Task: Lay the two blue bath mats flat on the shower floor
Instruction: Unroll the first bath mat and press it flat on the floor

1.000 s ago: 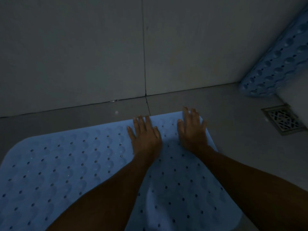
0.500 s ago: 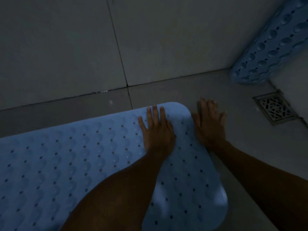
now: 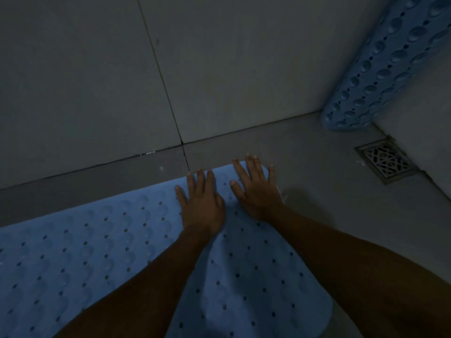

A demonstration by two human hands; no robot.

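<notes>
A light blue bath mat (image 3: 97, 259) with small holes lies spread on the grey shower floor, filling the lower left. Both my hands press flat on its far right corner, fingers straight. My left hand (image 3: 202, 203) rests a little in from the edge. My right hand (image 3: 256, 189) covers the rounded corner, with its fingertips reaching past the mat's edge onto the floor. A second, darker blue bath mat (image 3: 383, 69) leans up in the far right corner against the wall.
A square metal floor drain (image 3: 385, 161) sits in the floor at the right, below the leaning mat. Grey tiled walls (image 3: 97, 81) rise behind the mat. A strip of bare floor (image 3: 305, 147) runs between the mat and the wall.
My right hand has moved back from the bare floor onto the mat's corner. My left hand stayed pressed on the mat. The view shifted slightly.
</notes>
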